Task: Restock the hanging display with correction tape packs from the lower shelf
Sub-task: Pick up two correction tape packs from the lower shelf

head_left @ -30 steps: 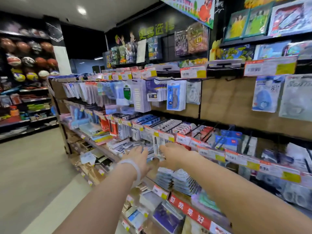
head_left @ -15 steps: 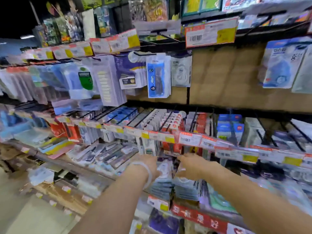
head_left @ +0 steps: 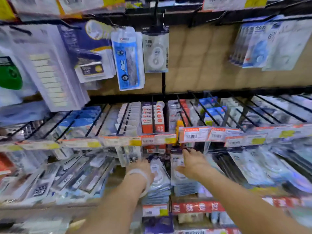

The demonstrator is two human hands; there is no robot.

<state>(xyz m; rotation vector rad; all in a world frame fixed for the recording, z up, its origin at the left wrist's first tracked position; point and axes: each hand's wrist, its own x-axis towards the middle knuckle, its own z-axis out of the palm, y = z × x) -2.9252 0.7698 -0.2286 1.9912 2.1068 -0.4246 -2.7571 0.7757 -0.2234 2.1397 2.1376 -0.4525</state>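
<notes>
Two stacks of correction tape packs lie on the lower shelf, a left stack (head_left: 158, 179) and a right stack (head_left: 184, 184). My left hand (head_left: 139, 168), with a white band on its wrist, reaches onto the left stack; its fingers are foreshortened and blurred. My right hand (head_left: 192, 163) grips the top pack (head_left: 176, 163) of the right stack, thumb on its face and fingers over its upper edge. On the hanging display above, a single matching correction tape pack (head_left: 155, 53) hangs from a hook.
A rail of orange price tags (head_left: 158, 139) on black hooks juts out just above both hands. Blue and white packs (head_left: 126, 59) hang beside the display hook, with more (head_left: 270, 46) at the upper right. A red banner strip (head_left: 195, 207) edges the shelf below.
The view has dropped and moved closer to the shelves. Both hands have gone down from the price-tag rail onto the stacks on the lower shelf, and my right hand has taken hold of the top pack.
</notes>
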